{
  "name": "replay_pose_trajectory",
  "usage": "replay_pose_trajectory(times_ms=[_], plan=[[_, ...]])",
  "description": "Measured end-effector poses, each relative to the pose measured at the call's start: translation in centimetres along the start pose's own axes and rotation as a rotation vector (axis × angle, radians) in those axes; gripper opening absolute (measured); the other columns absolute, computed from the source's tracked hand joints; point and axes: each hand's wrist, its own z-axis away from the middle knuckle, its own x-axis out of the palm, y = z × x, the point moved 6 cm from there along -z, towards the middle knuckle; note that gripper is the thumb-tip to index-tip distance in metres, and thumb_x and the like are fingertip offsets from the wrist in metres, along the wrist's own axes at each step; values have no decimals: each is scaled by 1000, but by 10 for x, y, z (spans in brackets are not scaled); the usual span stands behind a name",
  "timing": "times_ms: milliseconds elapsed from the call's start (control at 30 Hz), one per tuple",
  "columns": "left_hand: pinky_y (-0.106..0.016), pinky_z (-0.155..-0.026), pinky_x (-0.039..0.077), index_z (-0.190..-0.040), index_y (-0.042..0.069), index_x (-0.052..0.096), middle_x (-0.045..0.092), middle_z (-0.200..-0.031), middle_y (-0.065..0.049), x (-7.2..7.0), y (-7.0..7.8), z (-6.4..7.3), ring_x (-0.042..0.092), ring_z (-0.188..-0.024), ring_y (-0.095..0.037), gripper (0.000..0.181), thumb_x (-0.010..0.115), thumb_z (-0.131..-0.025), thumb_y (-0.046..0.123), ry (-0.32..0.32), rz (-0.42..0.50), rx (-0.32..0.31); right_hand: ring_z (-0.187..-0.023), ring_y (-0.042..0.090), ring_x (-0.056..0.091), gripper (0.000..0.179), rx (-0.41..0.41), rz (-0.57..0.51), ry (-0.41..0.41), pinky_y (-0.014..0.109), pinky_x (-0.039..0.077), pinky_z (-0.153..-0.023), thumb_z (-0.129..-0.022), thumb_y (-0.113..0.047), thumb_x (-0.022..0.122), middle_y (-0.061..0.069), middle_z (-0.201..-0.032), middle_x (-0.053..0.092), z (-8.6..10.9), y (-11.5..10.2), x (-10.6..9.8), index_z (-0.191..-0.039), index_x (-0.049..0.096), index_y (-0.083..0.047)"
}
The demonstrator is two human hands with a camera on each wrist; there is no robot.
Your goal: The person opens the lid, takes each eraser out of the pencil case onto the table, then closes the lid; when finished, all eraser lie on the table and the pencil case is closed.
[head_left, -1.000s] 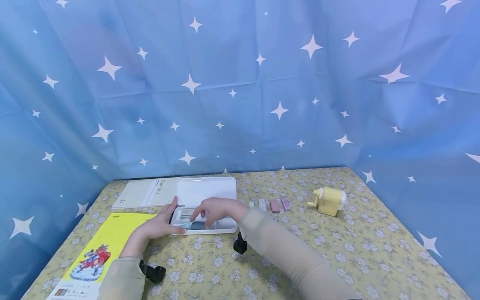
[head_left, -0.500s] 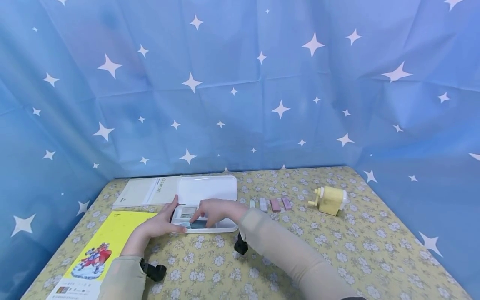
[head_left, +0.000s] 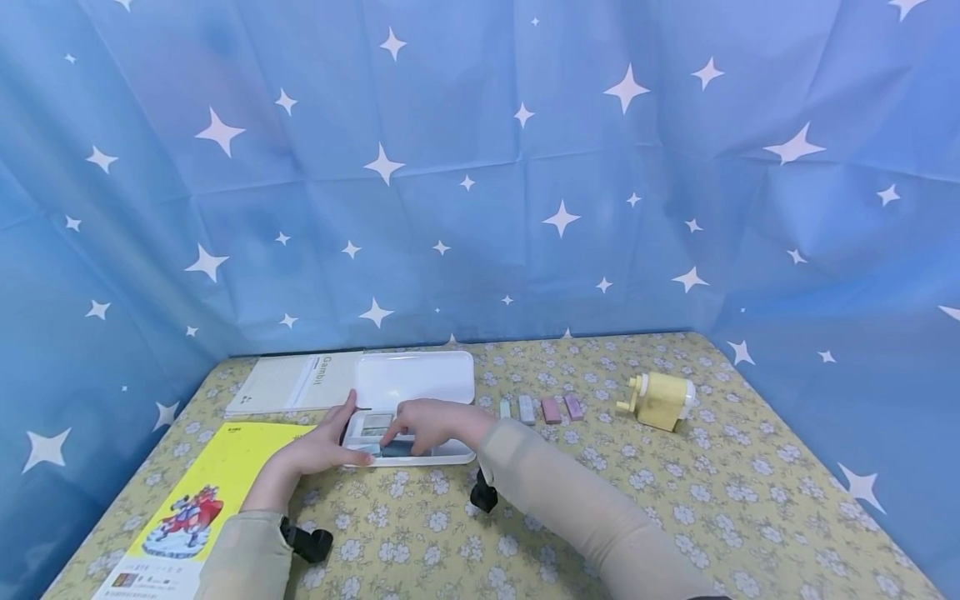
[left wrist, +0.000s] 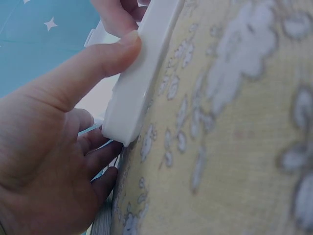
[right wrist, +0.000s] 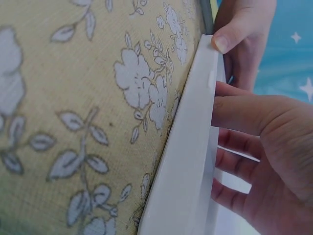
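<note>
A white pencil case [head_left: 442, 459] lies open on the table, its lid [head_left: 415, 377] folded back. My left hand [head_left: 318, 450] grips the case's left end, thumb over the front rim and other fingers round the end, as the left wrist view shows. My right hand [head_left: 431, 422] reaches down into the case. Its thumb and index finger pinch the two sides of a dark blue-grey block [head_left: 397, 448] in the front compartment. Left of that block sits a light blue piece [head_left: 371, 450]. Behind the divider lies a pale rectangular piece [head_left: 377, 425].
Small green [head_left: 505, 408], whitish [head_left: 527, 409], pink [head_left: 551, 409] and purple [head_left: 573, 407] blocks lie in a row right of the case. A yellow crank pencil sharpener [head_left: 662, 402] stands farther right. At left are a pale notebook [head_left: 292, 383] and a yellow booklet [head_left: 232, 467].
The head view has shifted slightly. Both hands stay at the case, the right thumb and index finger still at the dark block.
</note>
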Motion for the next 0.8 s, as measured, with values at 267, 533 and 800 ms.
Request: replay_pose_trajectory(times_ms=[267,533,800], plan=[[-63,-105,23,-155,8,-7,8,-156,-24,1,-2,-2,21,-135,-43,121,81,-76,35,-3,-7,-8,-71,9,42,46,-6,13,2,20,35,-59,-88,-1,68,-2,-107,57,1,-1,0,-127,66,-23],[-63,-105,22,-155,7,-7,7,-156,-24,1,-2,-1,20,-136,-44,121,81,-76,35,-3,-12,-6,-71,9,44,44,-12,24,11,20,36,-59,-87,-1,69,-4,-103,56,-1,-1,-1,-125,68,-23],[-62,-105,24,-155,6,-7,9,-155,-25,1,-3,-1,23,-134,-43,122,81,-76,36,0,-21,4,-69,9,43,43,-8,18,15,20,36,-58,-86,-1,69,-3,-102,56,-3,0,-1,-124,68,-23]])
